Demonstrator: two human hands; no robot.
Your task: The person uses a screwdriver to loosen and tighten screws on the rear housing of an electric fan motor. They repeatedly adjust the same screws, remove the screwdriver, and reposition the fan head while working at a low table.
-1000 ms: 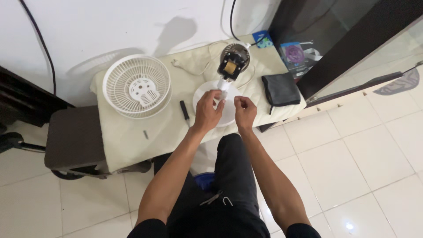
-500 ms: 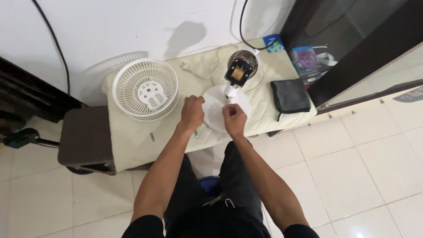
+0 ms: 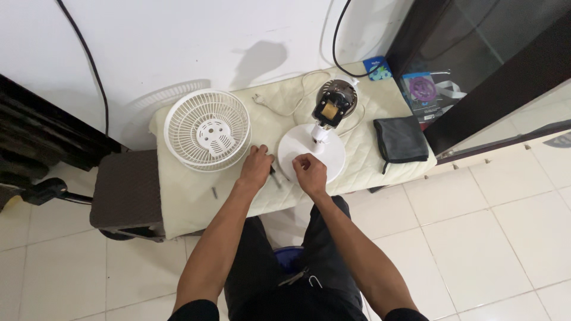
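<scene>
A partly dismantled white fan lies on a cream quilted cloth (image 3: 190,202). Its round white base (image 3: 330,156) carries the bare motor head (image 3: 334,102) on a short neck. My right hand (image 3: 309,172) rests on the near edge of the base with its fingers curled shut; nothing shows in it. To the left, my left hand (image 3: 256,168) lies on the cloth, its fingers closed over a short black tool (image 3: 273,170) whose end sticks out beside the hand. The white fan grille (image 3: 207,129) lies flat just left of that hand.
A small dark screw (image 3: 215,192) lies on the cloth near the front edge. A black pouch (image 3: 400,139) sits at the right end, and a white cord with plug (image 3: 260,98) at the back. A brown padded stool (image 3: 122,190) stands left and a dark glass cabinet (image 3: 476,65) right.
My left hand moved off the fan base to the left and came down on the black tool. My right hand stayed at the base's near edge. The head view shifted.
</scene>
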